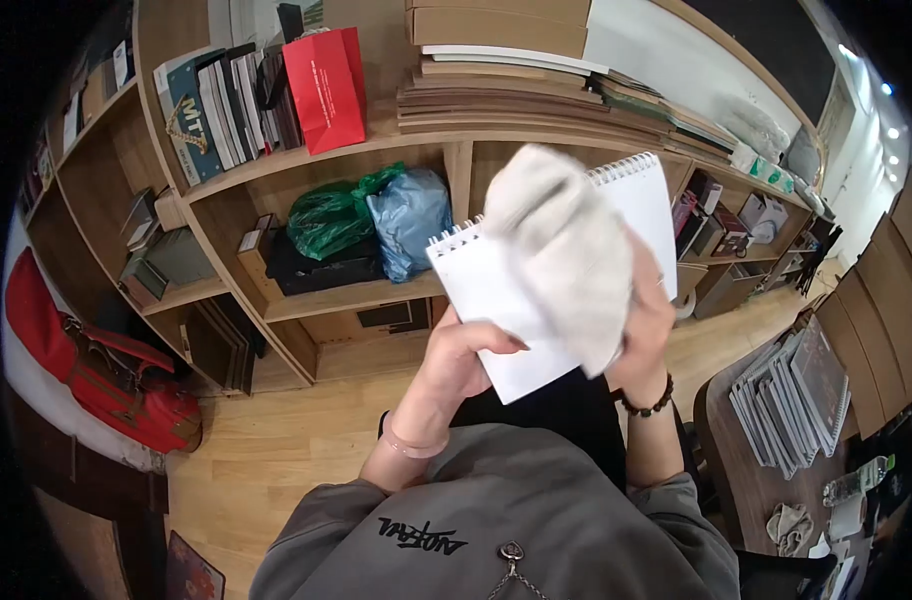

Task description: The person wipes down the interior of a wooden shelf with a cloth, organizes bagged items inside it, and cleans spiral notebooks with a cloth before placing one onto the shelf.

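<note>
Left hand (459, 362) closed on a white, rectangular, wire-bound paper notebook (474, 308), thumb laid across the page near its lower left edge, the other fingers mostly out of my sight. I take that pinch as a way to keep the pad steady. Its wire binding points away from the body, and the pad is held up before the torso, probably so both hands reach it easily. Over the middle of the page sits a blurred, pale beige, soft fabric cloth (568, 265), its right side gripped by the right hand (648, 328); some fingertips are hidden from me. Off to the right, grey, wire-bound notebooks (791, 400) overlap on a dark brown wooden table (721, 440), within arm's reach, I'd guess for convenience.
</note>
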Motion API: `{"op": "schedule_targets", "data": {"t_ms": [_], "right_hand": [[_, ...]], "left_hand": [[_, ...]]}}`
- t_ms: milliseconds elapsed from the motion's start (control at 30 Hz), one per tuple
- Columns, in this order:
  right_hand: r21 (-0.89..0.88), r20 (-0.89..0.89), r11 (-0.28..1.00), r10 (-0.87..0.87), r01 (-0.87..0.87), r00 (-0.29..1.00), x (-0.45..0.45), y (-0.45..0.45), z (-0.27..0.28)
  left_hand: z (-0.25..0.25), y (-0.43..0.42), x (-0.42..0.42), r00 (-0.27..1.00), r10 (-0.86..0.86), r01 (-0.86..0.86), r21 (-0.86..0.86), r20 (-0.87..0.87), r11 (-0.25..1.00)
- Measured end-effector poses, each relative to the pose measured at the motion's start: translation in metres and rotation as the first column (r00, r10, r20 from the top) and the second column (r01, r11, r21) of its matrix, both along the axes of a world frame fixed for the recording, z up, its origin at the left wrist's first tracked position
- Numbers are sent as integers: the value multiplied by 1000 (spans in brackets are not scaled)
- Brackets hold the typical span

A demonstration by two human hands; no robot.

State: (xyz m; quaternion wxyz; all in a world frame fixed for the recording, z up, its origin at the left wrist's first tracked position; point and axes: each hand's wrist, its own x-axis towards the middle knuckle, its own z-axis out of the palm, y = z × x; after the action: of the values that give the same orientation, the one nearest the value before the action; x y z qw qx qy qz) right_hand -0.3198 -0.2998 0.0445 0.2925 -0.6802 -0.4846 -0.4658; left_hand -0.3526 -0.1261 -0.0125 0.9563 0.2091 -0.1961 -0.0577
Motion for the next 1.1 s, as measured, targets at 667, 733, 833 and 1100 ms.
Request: {"op": "schedule_targets", "data": {"t_ms": [667,733,833,1100], "right_hand": [[29,205,993,-121,117,971,-2,-16,-12],[150,141,969,-219,198,965,2,-23,-7],[714,-386,649,52,263,921,34,-64,-8],[833,-498,528,588,164,637,42,-103,9]], "left_hand": [[-2,19,-5,986,149,-159,150,77,976],[-2,22,2,989,131,-138,102,76,985],[1,22,1,988,126,-136,113,92,984],[-10,25,4,996,28,-37,112,80,993]]}}
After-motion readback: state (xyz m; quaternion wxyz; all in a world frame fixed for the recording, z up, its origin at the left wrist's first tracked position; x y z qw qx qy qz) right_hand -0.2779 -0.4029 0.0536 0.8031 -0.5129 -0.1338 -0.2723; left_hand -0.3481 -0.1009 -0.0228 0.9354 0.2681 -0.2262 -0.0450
